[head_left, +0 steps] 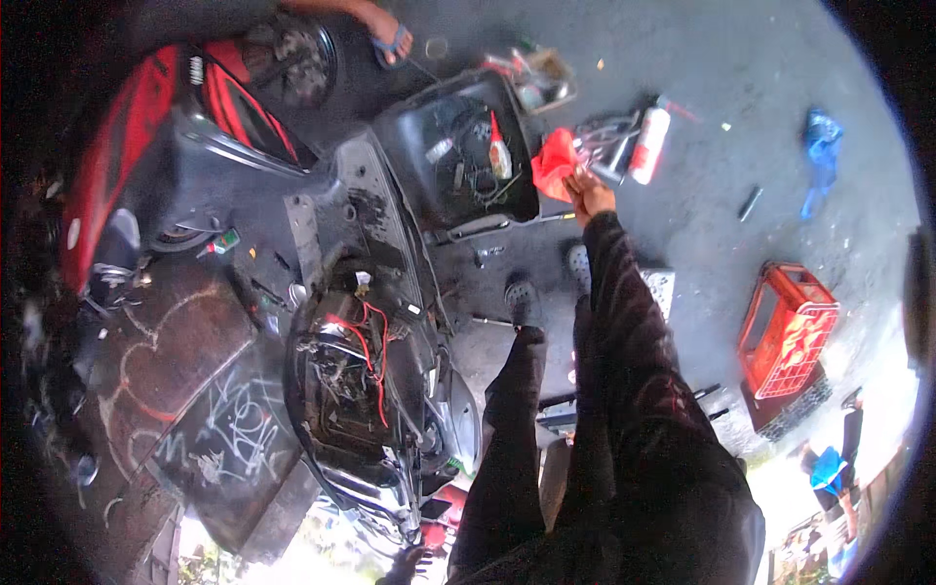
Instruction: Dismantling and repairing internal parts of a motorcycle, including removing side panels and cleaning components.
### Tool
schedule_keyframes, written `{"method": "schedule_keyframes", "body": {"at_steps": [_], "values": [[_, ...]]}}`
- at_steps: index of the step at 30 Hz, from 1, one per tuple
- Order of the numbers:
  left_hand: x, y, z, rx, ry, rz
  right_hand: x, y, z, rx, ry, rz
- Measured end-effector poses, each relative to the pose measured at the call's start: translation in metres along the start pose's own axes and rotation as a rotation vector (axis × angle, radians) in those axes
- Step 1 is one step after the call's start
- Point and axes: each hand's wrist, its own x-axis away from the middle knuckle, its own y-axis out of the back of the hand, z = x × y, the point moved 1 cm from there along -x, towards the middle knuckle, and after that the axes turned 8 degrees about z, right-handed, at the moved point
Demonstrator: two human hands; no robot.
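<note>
My right hand (592,198), stretched forward, pinches a red cloth (555,164) beside a black plastic tub (407,132). In the tub lie a red-capped white bottle (499,159) and some loose small parts. A white and red spray can (650,146) stands just right of the cloth, next to a dark cluster of tools (606,146) I cannot make out singly. My left hand (409,565) is low at the bottom edge, partly cut off, fingers apart with nothing visible in them. It is close to the opened scooter body (366,366) with exposed red wires (369,346).
A red scooter (146,146) stands at the left. Someone's sandalled foot (392,44) is at the top. An orange-red crate (788,330) sits at the right, below a blue plastic bag (822,156). A parts tray (541,80) lies behind the tub; a screwdriver (495,321) lies near my feet.
</note>
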Motion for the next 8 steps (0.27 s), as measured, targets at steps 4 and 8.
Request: {"method": "schedule_keyframes", "body": {"at_steps": [4,8], "values": [[0.041,0.002,0.007,-0.004,-0.124,-0.027,0.103,-0.076,0.09,0.019,-0.024,0.294],[-0.013,0.022,0.03,-0.633,-0.902,-0.538,0.194,-0.174,0.17,0.116,0.008,0.575]]}}
